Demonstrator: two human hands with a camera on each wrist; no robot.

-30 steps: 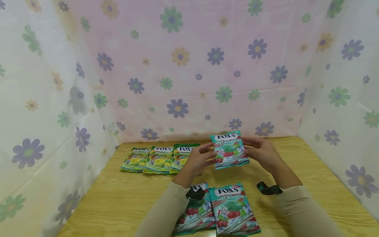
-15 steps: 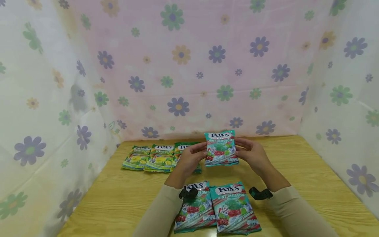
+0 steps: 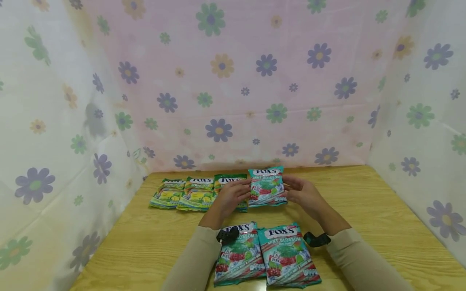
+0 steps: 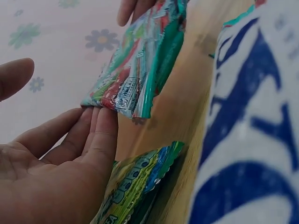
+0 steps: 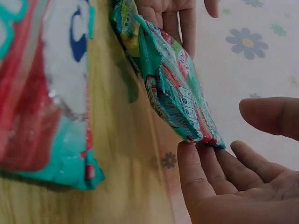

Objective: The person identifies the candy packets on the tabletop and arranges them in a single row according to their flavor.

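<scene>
A teal Fox's Mint Blossom candy bag (image 3: pixel 267 188) is between both hands near the back of the table, label facing the camera. My left hand (image 3: pixel 229 198) touches its left edge with extended fingertips, thumb held away, as the left wrist view shows. On the opposite edge, the straight fingers of my right hand (image 5: pixel 238 182) press against the bag, and that thumb is also apart from it. Just left of this bag, a green-yellow Fox's Springtea bag (image 3: pixel 231 178) lies partly hidden behind my left hand. In the right wrist view the bag (image 5: pixel 180 88) stands tilted.
Two more Springtea bags, one in the middle (image 3: pixel 196 196) and one at the far left (image 3: pixel 166 195), continue the back row. Nearer the front lie two Mint Blossom bags, left (image 3: pixel 240 258) and right (image 3: pixel 289 258), beneath my forearms. Flowered cloth (image 3: pixel 233 101) encloses the wooden table (image 3: pixel 145 250).
The held Mint Blossom bag has moved left beside the Springtea row and, in the last half second, lower. Both hands have moved with it, and their fingers have straightened along its edges.
</scene>
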